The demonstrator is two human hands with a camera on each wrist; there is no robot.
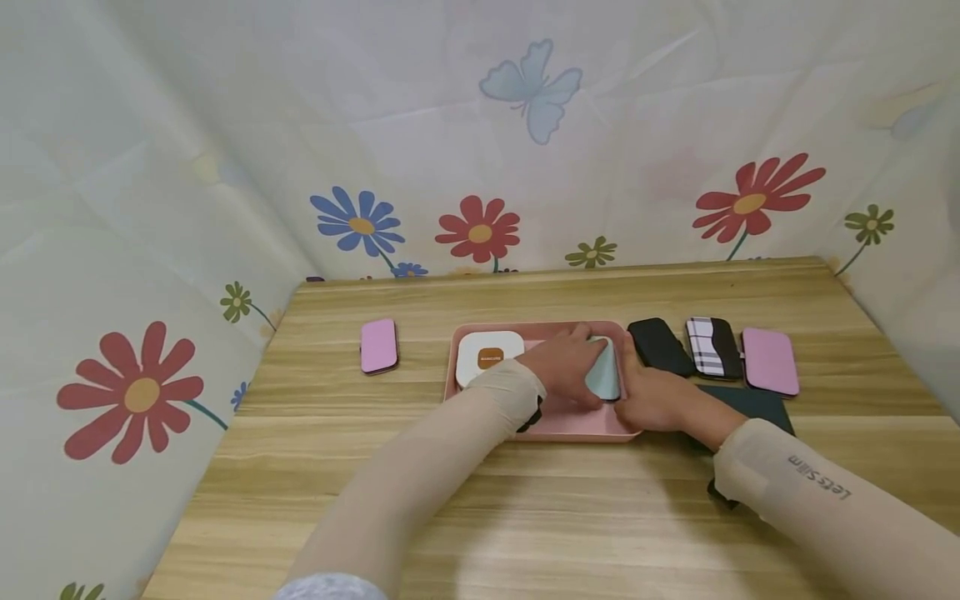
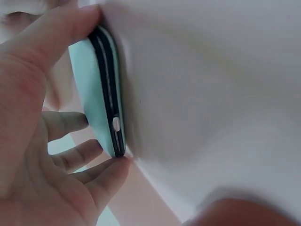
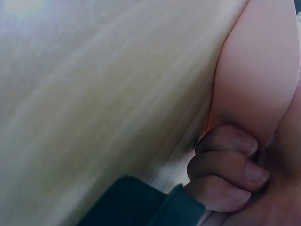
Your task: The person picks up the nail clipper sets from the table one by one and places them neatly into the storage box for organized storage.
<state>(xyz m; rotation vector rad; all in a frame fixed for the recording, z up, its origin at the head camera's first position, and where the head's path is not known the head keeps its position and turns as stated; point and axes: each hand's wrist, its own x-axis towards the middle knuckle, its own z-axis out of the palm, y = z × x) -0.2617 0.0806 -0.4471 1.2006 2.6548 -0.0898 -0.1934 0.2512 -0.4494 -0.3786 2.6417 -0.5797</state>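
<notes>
Overhead, head view: left hand [image 1: 564, 363] and right hand [image 1: 657, 398] both grasped a mint-green flat case [image 1: 603, 370], tilted on edge over the shallow pink plastic tray [image 1: 572, 427] on the wooden tabletop [image 1: 480, 500].
Left wrist view: thumb and fingers pinched the case [image 2: 94, 89].
Right wrist view: fingers [image 3: 225, 165] lay curled beside the tray's outer wall [image 3: 256, 80].

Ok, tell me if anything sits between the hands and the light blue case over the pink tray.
Nothing visible does. The left hand already grips the light blue case, and the right hand touches its other side, above the pink tray.
</notes>
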